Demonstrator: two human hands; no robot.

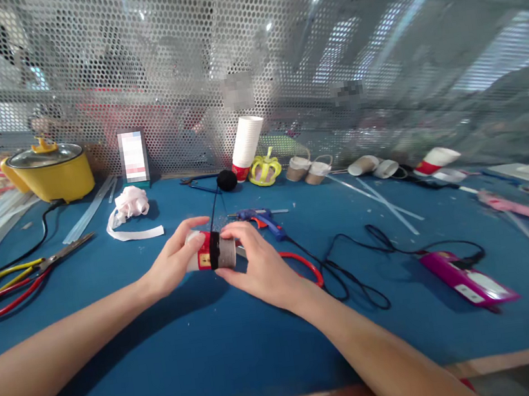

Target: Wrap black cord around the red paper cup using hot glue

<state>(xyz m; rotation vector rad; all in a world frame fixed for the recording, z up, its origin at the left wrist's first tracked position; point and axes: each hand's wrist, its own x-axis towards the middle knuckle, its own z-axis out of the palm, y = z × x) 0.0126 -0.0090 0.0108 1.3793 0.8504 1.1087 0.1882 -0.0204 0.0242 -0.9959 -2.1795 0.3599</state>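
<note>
My left hand (170,262) is closed around the white and red end of a paper cup (203,253) lying sideways. My right hand (260,267) grips the grey-brown end of the same piece, with thumb and fingers on either side. Between the hands, a band of black yarn (214,250) circles the cup. From it a taut strand runs up to a black yarn ball (226,180) on the table. Behind my right hand lies a blue glue gun (260,217). A red scissor handle (316,268) shows past the right wrist, partly hidden.
Left are large scissors (35,275), a yellow electric pot (57,176) and a white ribbon heap (131,204). At the back stand stacked cups (248,140), a yellow crown-like basket (265,170) and small baskets (318,171). A black cord leads right to a purple power strip (467,278).
</note>
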